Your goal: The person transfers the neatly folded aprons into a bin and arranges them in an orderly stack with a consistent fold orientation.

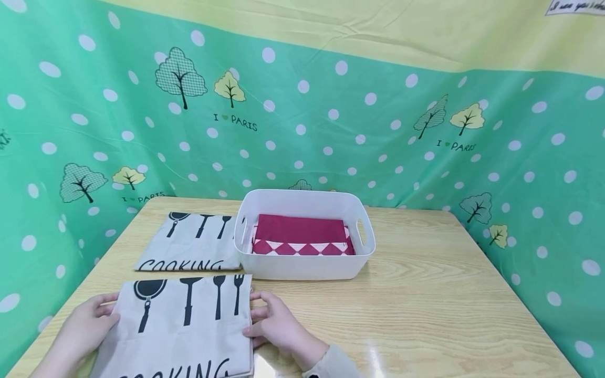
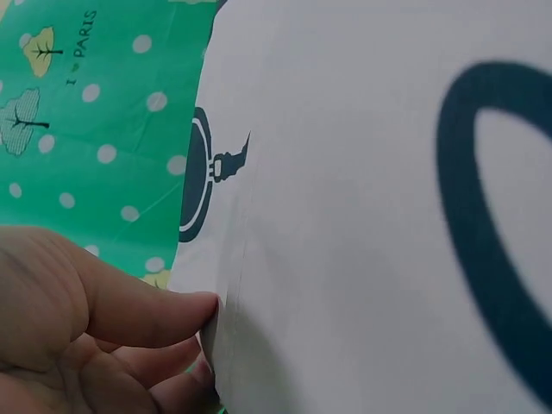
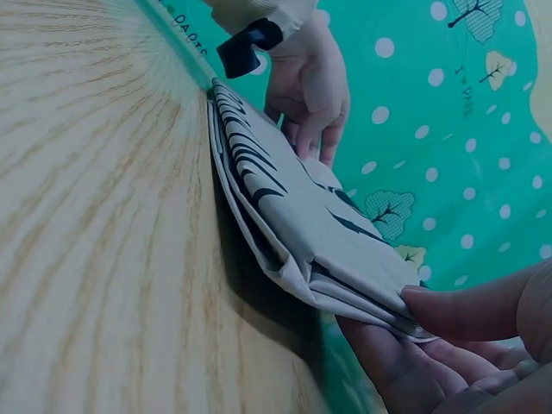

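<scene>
A folded light-grey cloth point(image 1: 184, 336) printed with dark kitchen utensils and the word COOKING lies between both hands at the table's front left. My left hand point(image 1: 87, 325) pinches its left edge, the thumb on top and the fingers beneath, as the left wrist view shows close up. On the opposite edge, my right hand point(image 1: 279, 323) grips the layers between thumb and fingers. In the right wrist view the cloth point(image 3: 302, 228) looks lifted off the table, with a dark shadow under its folded layers. Behind it lies a second folded cloth point(image 1: 189, 244) with the same print.
A white plastic basket point(image 1: 302, 268) with side handle holes stands at the table's middle back. Inside lies folded dark-red cloth point(image 1: 302, 229) with a red-and-white diamond strip. The wooden table point(image 1: 425, 294) extends to the right. Green dotted curtain point(image 1: 302, 131) surrounds the table's back and sides.
</scene>
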Demonstrator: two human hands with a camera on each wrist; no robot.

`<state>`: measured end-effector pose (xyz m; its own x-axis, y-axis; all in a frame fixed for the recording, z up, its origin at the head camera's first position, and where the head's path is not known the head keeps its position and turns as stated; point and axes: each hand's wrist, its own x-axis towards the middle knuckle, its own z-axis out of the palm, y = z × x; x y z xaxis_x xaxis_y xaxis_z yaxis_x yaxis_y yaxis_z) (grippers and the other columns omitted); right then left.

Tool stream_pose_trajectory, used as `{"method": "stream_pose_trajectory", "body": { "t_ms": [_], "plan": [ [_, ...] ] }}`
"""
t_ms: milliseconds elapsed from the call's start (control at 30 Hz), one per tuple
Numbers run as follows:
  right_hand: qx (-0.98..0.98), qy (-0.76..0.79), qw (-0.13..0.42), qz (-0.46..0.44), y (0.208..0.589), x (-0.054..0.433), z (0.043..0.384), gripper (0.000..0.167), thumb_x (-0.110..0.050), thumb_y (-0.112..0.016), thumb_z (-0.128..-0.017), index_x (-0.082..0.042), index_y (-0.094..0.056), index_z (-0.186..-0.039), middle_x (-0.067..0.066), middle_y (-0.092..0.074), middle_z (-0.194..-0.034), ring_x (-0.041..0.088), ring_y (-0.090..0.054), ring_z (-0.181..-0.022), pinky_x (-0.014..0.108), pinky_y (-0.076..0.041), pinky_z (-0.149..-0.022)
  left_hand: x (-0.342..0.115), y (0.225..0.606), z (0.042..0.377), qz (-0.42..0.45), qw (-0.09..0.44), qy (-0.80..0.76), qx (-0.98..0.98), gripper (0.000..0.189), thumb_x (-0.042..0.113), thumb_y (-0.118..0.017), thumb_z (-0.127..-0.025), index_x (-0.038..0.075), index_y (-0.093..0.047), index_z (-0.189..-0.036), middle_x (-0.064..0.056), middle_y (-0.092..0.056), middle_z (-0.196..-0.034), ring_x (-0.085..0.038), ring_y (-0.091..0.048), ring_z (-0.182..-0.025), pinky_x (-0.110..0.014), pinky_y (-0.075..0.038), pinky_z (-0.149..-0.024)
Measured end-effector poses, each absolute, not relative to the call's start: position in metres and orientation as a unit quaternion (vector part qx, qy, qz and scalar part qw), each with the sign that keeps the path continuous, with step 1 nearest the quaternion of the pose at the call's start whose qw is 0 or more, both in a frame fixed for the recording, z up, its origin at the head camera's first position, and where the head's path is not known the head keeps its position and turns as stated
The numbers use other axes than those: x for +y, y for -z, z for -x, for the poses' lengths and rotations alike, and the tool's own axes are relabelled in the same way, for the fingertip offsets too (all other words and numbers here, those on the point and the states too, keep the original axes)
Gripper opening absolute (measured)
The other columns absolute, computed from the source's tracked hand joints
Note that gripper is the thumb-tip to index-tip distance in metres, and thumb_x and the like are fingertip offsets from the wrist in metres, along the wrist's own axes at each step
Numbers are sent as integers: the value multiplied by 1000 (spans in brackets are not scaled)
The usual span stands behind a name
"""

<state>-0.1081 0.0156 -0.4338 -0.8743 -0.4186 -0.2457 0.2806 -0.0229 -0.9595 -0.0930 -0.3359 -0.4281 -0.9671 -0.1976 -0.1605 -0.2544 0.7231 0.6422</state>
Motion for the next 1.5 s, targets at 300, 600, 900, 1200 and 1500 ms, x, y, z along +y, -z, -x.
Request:
{"method": "stream_pose_trajectory", "body": {
  "t_ms": [300, 600, 900, 1200, 1500],
  "plan": [
    [657, 716, 232, 49, 423, 22, 113, 50, 22, -63, -73, -6, -57, -114, 19, -75, -95, 16, -65, -61, 27, -56, -50, -331, 418, 93, 118, 23, -372, 920, 53, 3, -54, -94, -22, -34, -136, -44, -53, -124, -4, -58, -85, -12, -45, -62],
    [655, 720, 224, 49, 413, 30, 120, 48, 20, -64, -75, -4, -57, -115, 20, -74, -99, 18, -67, -68, 32, -59, -55, -324, 409, 95, 126, -21, -386, 914, 51, 6, -54, -98, -17, -36, -139, -42, -52, -128, -17, -65, -89, -10, -45, -60],
    [649, 728, 212, 64, 402, 40, 125, 49, 16, -66, -74, 0, -57, -120, 23, -73, -103, 16, -68, -69, 29, -58, -56, -315, 399, 96, 149, -31, -410, 900, 56, 13, -52, -101, -12, -32, -147, -39, -47, -137, 12, -52, -83, -7, -44, -61],
    [667, 715, 201, 64, 391, 48, 125, 48, 8, -68, -75, 5, -60, -122, 19, -73, -109, 10, -67, -70, 26, -58, -57, -308, 388, 93, 152, -53, -416, 895, 52, 14, -53, -101, -16, -39, -141, -41, -47, -134, 10, -56, -81, -8, -47, -60],
    [655, 731, 181, 57, 381, 57, 127, 50, 7, -68, -73, 8, -59, -123, 11, -75, -94, 9, -66, -65, 22, -54, -55, -303, 385, 91, 125, -60, -446, 884, 49, 9, -50, -102, -16, -35, -141, -47, -42, -135, 25, -39, -78, -11, -50, -62]
  ]
}}
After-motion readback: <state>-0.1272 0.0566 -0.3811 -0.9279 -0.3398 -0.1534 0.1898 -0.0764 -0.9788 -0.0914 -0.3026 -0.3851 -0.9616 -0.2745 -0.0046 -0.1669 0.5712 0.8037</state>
